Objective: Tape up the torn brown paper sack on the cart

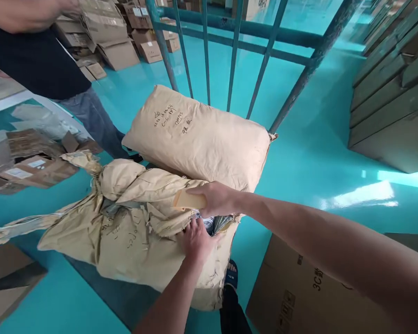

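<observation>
Tan paper sack (132, 232), left hand (197, 241) flat on it, right hand (216, 198) perhaps gripping tape, box (299, 287) marked "3C".

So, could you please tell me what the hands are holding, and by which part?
Both grip the nearer paper sack at its torn-open end: the right hand pinches a flap of paper, and the left hand presses at the opening.

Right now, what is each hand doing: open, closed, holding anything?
Left hand: open, fingers spread, pressing on the torn paper sack at its opening.
Right hand: closed around a flat tan piece at the sack's edge.
</observation>
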Motion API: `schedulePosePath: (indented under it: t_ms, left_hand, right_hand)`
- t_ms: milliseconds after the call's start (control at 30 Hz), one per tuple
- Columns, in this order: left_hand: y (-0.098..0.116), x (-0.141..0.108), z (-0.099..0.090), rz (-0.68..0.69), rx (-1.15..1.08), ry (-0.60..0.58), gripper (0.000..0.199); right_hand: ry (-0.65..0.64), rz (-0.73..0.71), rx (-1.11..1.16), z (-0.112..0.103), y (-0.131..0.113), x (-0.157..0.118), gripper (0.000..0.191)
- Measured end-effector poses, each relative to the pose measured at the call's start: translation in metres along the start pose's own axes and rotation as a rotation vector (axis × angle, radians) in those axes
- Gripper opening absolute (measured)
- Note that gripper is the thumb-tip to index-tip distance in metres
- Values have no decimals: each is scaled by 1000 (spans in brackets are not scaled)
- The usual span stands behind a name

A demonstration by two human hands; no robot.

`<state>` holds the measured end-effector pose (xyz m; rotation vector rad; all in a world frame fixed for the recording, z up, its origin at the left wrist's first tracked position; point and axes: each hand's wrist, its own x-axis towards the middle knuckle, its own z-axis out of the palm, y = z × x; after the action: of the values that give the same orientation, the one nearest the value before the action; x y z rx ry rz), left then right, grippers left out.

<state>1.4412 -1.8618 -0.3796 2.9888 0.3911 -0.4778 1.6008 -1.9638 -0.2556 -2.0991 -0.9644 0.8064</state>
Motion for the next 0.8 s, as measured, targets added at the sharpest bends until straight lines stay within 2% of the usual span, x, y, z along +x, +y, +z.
schedulePosePath:
  t_ms: [67, 133, 200, 300, 400, 500, 700, 800]
  left_hand:
    - [9, 14, 4, 48, 57, -40, 53]
    - [2, 19, 3, 128, 89, -65, 28]
    - [-16, 15, 0, 195, 60, -71, 33]
    - [-55, 1, -5, 258, -23, 17, 43]
    - [-89, -10, -9, 214, -63, 53, 46]
    - [-102, -11, -12, 142, -81, -3, 43]
    - [-92, -3, -11, 79, -87, -70, 39]
    - [-81, -5, -14, 36, -9, -88, 31]
  right_hand:
    - [6, -21, -3, 3, 9, 5, 79]
    - [8, -36, 2, 5, 18, 9, 77]
    - [28, -43, 34, 5, 25, 12, 79]
    - [71, -45, 127, 2, 31, 9, 84]
    - [74, -27, 231, 11, 36, -10, 82]
    - [84, 13, 284, 44, 52, -45, 81]
    - [169, 121, 126, 144, 109, -123, 81]
    - [221, 122, 40, 165, 123, -136, 80]
